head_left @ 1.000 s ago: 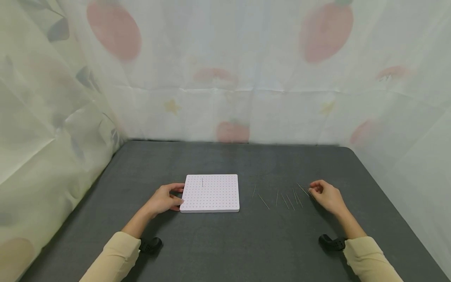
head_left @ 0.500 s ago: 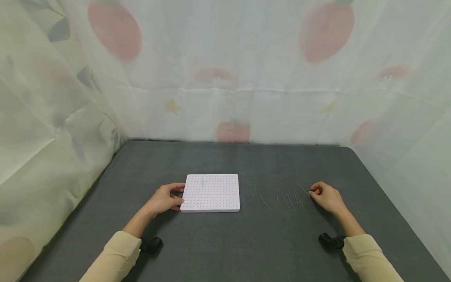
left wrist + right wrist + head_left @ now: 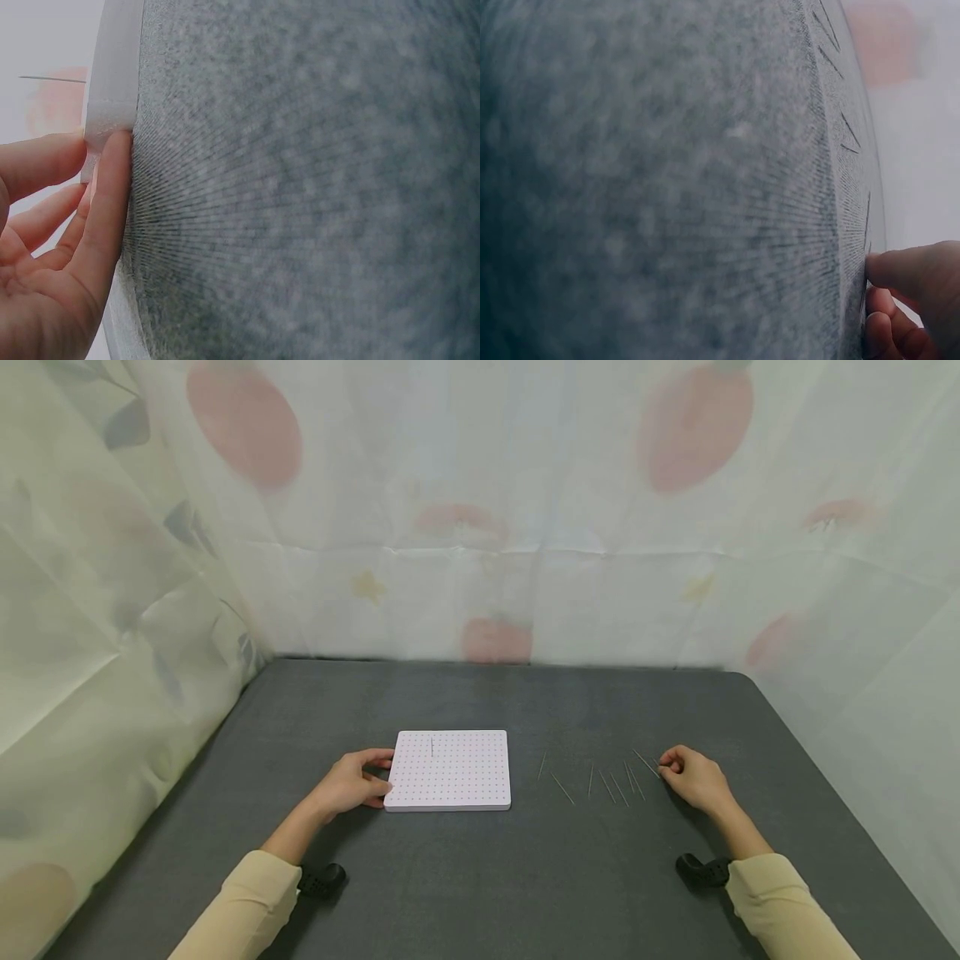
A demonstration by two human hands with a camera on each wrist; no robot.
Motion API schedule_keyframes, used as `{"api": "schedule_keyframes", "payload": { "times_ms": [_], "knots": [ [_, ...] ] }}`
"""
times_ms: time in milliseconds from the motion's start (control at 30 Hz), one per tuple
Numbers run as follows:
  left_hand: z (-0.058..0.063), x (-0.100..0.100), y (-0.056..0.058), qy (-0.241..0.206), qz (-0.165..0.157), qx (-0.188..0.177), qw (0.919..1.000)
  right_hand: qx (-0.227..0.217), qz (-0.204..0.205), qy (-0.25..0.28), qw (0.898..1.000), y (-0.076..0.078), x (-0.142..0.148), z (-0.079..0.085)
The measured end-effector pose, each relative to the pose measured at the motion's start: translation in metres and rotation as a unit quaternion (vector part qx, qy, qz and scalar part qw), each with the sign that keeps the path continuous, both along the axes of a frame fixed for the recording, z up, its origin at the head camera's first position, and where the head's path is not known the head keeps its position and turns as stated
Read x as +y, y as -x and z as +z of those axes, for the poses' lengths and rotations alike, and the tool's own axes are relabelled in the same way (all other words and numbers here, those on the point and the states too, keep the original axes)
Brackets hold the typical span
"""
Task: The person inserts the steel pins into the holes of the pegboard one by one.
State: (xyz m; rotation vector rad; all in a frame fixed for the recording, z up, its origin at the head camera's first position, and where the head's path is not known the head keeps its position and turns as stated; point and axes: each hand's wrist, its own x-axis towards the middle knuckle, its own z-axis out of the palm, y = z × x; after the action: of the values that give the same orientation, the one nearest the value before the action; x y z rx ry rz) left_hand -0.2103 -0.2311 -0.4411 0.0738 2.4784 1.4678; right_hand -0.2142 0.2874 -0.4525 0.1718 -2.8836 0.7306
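Note:
A white board [image 3: 450,777] with a grid of small holes lies on the dark table. My left hand [image 3: 352,787] grips its left edge; in the left wrist view, the thumb [image 3: 109,202] and fingers lie along the board's corner. One thin pin [image 3: 432,747] stands upright in the board's upper left part. To the right, my right hand [image 3: 697,779] has its thumb and fingertips together at the near end of a thin metal pin [image 3: 645,762] lying on the table. In the right wrist view the curled fingers [image 3: 879,330] partly hide that end.
Several more thin pins [image 3: 615,789] lie scattered between the board and my right hand. A dark grey cloth [image 3: 480,885] covers the table. Pale printed curtains [image 3: 570,602] hang behind it and along both sides.
My right fingertips draw slightly closer together at the pin's end. The left hand and the board stay almost still.

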Motion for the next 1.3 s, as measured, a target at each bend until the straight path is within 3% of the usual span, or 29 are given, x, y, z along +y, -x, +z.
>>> {"api": "schedule_keyframes", "payload": {
  "times_ms": [300, 1133, 1300],
  "knots": [
    [-0.0009, -0.0004, 0.0004, 0.0, -0.002, 0.003, 1.0, -0.004, -0.008, -0.001, 1.0, 0.0, -0.0007, -0.0002],
    [0.0004, -0.001, -0.0003, 0.002, -0.012, 0.002, 0.9999, -0.066, -0.061, -0.011, 0.996, -0.0017, -0.0081, 0.0057],
    [-0.0008, -0.0004, 0.0001, -0.002, -0.002, -0.001, 1.0, -0.068, -0.061, -0.015, 0.996, -0.0009, -0.0085, 0.0047]
  ]
}}
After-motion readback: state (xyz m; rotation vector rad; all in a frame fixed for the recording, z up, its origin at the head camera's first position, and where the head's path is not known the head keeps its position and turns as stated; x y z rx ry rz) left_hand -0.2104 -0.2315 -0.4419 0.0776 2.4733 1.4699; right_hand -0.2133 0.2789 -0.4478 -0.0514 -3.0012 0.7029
